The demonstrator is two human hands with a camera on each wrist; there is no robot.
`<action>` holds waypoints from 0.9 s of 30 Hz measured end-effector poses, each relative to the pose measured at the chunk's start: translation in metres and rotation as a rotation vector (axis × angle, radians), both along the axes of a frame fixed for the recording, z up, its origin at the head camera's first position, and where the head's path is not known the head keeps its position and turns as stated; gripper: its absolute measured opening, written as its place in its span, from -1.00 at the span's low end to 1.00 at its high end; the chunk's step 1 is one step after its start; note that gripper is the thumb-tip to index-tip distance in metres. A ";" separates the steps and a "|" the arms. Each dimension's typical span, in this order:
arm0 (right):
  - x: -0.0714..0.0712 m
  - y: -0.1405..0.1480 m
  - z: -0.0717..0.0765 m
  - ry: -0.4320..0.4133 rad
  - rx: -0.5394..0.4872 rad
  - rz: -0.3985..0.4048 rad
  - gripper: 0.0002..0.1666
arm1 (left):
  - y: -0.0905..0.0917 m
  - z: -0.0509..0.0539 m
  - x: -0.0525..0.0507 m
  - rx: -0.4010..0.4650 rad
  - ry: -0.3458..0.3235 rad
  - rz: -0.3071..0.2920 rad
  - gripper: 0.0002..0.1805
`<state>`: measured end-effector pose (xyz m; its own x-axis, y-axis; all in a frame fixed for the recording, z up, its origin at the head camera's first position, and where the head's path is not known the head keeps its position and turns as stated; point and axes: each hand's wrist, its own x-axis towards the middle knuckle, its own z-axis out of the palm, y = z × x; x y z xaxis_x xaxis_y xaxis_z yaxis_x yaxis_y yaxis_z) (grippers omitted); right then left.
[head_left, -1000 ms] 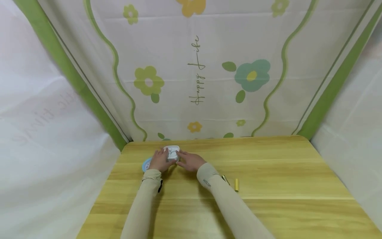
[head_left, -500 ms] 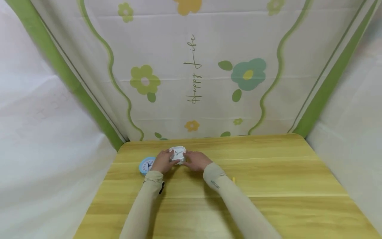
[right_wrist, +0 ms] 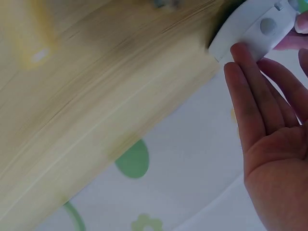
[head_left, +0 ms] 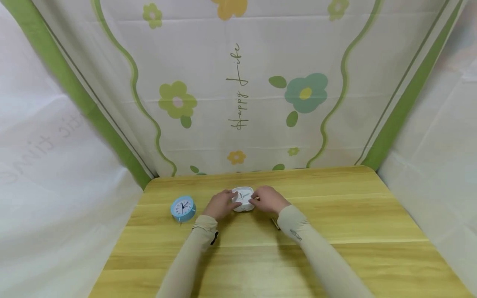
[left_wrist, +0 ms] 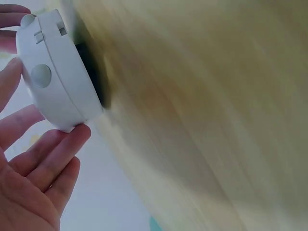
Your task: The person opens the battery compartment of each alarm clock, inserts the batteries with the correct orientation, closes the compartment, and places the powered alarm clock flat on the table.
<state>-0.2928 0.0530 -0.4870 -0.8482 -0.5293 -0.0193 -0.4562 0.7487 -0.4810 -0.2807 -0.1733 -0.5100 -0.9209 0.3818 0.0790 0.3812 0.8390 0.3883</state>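
Thumb and fingers of my left hand [head_left: 220,205], slightly bent, pinch the left side of the white analogue clock [head_left: 244,196]; my right hand [head_left: 271,199] grips its other side, the longer fingers nearly straight against the casing. The clock is towards the far edge of the wooden table [head_left: 354,223], dial tilted up towards me; I cannot tell whether its base touches the wood. To steady it well, I'd want even pressure from both sides, fingertips at the rim rather than over the dial, and a light touch near the round nub [left_wrist: 41,76] on the casing. The blue clock [head_left: 183,207] is to the left, well apart. No box or tray shows; whether the blurred yellow cylinder [right_wrist: 29,33] holds anything, I cannot tell.
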 end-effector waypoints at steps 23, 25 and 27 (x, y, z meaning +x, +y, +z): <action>0.013 0.038 -0.011 -0.007 -0.033 -0.095 -0.28 | 0.027 -0.010 0.010 -0.003 0.020 -0.036 -0.41; 0.013 0.040 -0.010 -0.025 -0.018 -0.103 -0.06 | 0.029 -0.009 0.010 -0.005 0.023 -0.041 -0.40; 0.012 0.042 -0.009 -0.040 -0.002 -0.102 0.03 | 0.030 -0.007 0.010 -0.003 0.026 -0.046 -0.40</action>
